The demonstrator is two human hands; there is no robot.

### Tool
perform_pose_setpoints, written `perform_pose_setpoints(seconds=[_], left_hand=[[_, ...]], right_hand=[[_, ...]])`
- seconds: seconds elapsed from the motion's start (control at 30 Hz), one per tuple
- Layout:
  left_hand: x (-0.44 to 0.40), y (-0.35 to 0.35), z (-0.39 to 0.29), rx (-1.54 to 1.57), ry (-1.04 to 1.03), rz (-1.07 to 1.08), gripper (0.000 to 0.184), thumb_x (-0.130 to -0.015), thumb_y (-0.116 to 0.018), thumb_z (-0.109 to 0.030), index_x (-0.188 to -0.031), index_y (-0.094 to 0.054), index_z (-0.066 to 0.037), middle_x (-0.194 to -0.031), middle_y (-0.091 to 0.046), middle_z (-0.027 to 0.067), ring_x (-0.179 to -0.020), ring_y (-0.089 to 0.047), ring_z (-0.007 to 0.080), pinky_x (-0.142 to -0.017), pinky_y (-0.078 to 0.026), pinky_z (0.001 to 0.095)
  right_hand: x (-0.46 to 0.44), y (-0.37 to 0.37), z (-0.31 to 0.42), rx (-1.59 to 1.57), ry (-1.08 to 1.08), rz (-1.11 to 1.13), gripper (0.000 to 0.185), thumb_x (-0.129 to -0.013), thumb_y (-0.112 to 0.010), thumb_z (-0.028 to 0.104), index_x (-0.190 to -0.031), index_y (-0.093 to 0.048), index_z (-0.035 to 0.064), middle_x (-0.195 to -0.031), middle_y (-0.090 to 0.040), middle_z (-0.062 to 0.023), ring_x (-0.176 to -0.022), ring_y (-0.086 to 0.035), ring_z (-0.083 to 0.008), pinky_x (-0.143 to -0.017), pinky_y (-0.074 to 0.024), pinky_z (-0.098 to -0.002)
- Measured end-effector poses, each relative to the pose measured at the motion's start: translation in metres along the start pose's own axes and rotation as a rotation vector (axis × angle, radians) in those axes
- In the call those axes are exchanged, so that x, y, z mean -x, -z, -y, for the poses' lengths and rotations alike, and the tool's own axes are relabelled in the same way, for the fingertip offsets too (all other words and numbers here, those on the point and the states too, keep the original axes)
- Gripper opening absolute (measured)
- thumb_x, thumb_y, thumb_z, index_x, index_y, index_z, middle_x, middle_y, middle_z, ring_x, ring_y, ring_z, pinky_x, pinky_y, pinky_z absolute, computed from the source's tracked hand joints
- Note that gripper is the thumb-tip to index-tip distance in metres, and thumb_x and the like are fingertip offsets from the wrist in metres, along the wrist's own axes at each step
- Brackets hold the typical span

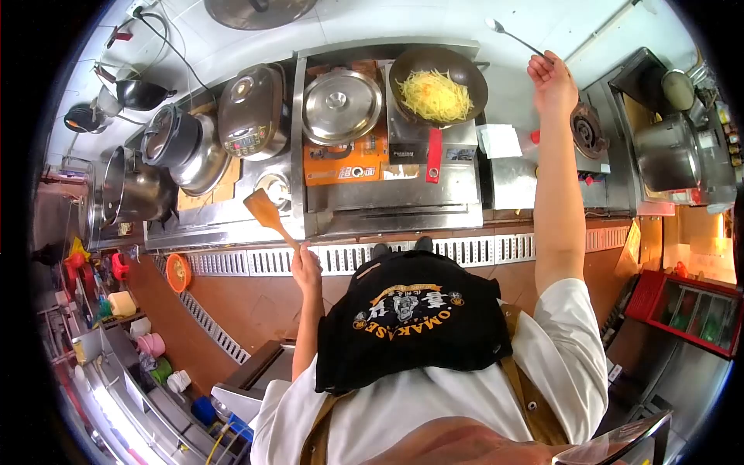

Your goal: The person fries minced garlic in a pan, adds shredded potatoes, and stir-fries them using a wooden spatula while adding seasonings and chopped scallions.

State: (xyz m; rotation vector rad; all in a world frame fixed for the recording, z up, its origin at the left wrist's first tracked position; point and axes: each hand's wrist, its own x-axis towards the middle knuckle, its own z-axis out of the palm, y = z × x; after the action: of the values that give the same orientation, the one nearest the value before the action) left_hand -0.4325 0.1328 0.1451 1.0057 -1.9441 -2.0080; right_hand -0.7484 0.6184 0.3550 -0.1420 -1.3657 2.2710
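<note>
My left hand [306,265] is closed around the handle of a wooden spatula [264,210], its flat blade raised toward the counter front. Stretched far forward on the right, my right hand [553,80] grips a small metal spoon [508,32] by its handle, bowl pointing up and left toward the wall. Between the two hands, a dark wok [474,71] sits on a portable stove [449,139]. Pale yellow shreds [435,96] with a reddish patch on top lie in it. The wok's red handle [435,155] points toward me.
Left of the wok, a lidded steel pot [342,106] rests on an orange box [341,163]; a rice cooker [252,111] stands further left. White paper [500,141] lies right of the stove. A gas burner [589,132] and a large steel pot [666,153] are beyond my right arm.
</note>
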Motion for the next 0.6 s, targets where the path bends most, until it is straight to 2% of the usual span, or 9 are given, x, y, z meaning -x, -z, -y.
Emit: perform_pose_setpoints(seconds=[0.1,0.3,0.37,0.43,0.5,0.6], left_hand=[[-0.004,-0.014,-0.002,-0.045,0.041,-0.057,0.027,-0.095,-0.049,-0.025,-0.101,-0.059,-0.001,-0.059,-0.041,-0.0046,-0.047,-0.035,0.0029,-0.039,-0.028,0.0192],[-0.003,-0.017,-0.003,0.019,-0.013,-0.060,0.026,-0.095,-0.049,-0.026,-0.096,-0.060,-0.002,-0.059,-0.042,-0.0042,-0.047,-0.037,0.0035,-0.039,-0.028,0.0197],[-0.004,-0.015,-0.001,-0.024,-0.084,-0.077,0.027,-0.095,-0.049,-0.027,-0.096,-0.061,-0.003,-0.060,-0.042,-0.0041,-0.047,-0.037,0.0036,-0.039,-0.029,0.0203],[-0.002,-0.011,-0.002,-0.031,-0.057,-0.077,0.028,-0.095,-0.049,-0.028,-0.096,-0.062,-0.003,-0.060,-0.043,-0.0039,-0.048,-0.039,0.0041,-0.041,-0.031,0.0205],[0.001,-0.008,-0.010,0.015,-0.007,-0.116,0.028,-0.095,-0.049,-0.027,-0.096,-0.062,-0.003,-0.060,-0.043,-0.0040,-0.049,-0.039,0.0043,-0.041,-0.032,0.0200],[-0.005,0.001,0.001,-0.029,-0.044,-0.125,0.030,-0.095,-0.049,-0.028,-0.099,-0.062,-0.001,-0.061,-0.045,-0.0029,-0.049,-0.041,0.0054,-0.042,-0.032,0.0206]], right_hand=[[-0.004,-0.001,-0.001,0.006,-0.029,0.045,0.028,-0.095,-0.044,0.015,-0.108,-0.052,-0.0087,-0.089,-0.064,-0.0207,-0.078,-0.064,-0.0261,-0.072,-0.0539,-0.0351],[-0.003,-0.020,-0.005,0.048,-0.036,0.036,0.028,-0.095,-0.044,0.014,-0.108,-0.053,-0.0085,-0.089,-0.064,-0.0204,-0.079,-0.064,-0.0261,-0.072,-0.0540,-0.0353],[-0.004,-0.024,-0.009,0.054,-0.012,0.093,0.027,-0.095,-0.044,0.014,-0.107,-0.053,-0.0083,-0.090,-0.064,-0.0202,-0.079,-0.064,-0.0260,-0.073,-0.0541,-0.0354],[-0.004,-0.026,-0.010,0.070,-0.008,0.095,0.027,-0.095,-0.044,0.014,-0.107,-0.053,-0.0079,-0.090,-0.064,-0.0205,-0.079,-0.064,-0.0262,-0.073,-0.0543,-0.0356],[-0.005,-0.029,-0.009,0.074,-0.020,0.119,0.028,-0.096,-0.044,0.014,-0.109,-0.053,-0.0095,-0.093,-0.063,-0.0206,-0.085,-0.063,-0.0281,-0.078,-0.0525,-0.0365],[-0.005,-0.035,-0.011,0.112,-0.041,0.142,0.028,-0.096,-0.044,0.013,-0.110,-0.053,-0.0092,-0.094,-0.063,-0.0211,-0.085,-0.063,-0.0282,-0.078,-0.0523,-0.0364]])
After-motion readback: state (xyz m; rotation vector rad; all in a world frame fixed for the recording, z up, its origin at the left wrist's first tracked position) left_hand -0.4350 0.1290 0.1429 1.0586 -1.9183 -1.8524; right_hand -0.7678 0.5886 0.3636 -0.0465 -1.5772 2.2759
